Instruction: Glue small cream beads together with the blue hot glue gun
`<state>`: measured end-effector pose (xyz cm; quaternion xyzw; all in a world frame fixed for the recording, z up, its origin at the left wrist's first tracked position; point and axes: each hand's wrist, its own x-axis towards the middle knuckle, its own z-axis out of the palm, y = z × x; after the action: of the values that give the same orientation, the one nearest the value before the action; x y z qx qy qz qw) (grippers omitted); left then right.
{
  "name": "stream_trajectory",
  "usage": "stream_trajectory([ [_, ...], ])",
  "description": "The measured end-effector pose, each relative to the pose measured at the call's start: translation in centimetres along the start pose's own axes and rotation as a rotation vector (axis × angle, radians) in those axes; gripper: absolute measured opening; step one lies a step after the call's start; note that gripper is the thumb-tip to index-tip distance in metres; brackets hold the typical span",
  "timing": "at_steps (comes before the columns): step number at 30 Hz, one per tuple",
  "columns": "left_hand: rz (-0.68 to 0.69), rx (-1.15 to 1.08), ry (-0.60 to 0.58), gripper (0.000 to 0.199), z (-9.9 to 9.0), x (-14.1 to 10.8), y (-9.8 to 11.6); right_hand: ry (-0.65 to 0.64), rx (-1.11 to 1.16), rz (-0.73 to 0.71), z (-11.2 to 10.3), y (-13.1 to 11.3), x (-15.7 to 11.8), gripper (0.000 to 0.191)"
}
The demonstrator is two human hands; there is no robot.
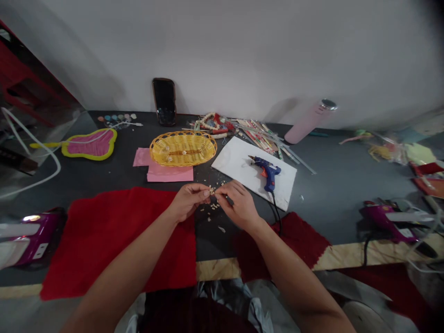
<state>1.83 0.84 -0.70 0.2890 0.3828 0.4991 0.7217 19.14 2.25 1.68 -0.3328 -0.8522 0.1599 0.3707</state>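
Evidently, small pale piece point(212, 190): held between the hands over the tabletop point(333, 171); judged light, stiff, easily dropped; best pinched by its edges.
Left hand point(190, 201): grip pinched onto it.
Right hand point(239, 203): grip narrowed alongside; contents cannot be told.

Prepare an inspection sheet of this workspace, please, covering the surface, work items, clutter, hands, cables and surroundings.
Surface: dark table, a bright red cloth lying on its left part.
Work items: tiny pale pieces, many scattered; yellow basket partly over pink sheets; blue glue gun on a white board.
Clutter: sticks heaped near the wall.
Hands: left hand pinches something tiny and pale; right hand close beside it, grip unclear.
Cables: black cord runs from the glue gun; white cable crosses a pink-and-yellow paddle.
Surroundings: phone leaning on the wall; pink bottle standing nearby.
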Motion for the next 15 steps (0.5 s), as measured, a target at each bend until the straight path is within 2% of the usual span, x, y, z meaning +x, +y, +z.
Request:
stream_trajectory([
  [15,-0.006,0.015,-0.005,0.021,-0.1,0.0,-0.07,-0.015,-0.021,-0.051,-0.04,0.15,-0.05,0.008],
])
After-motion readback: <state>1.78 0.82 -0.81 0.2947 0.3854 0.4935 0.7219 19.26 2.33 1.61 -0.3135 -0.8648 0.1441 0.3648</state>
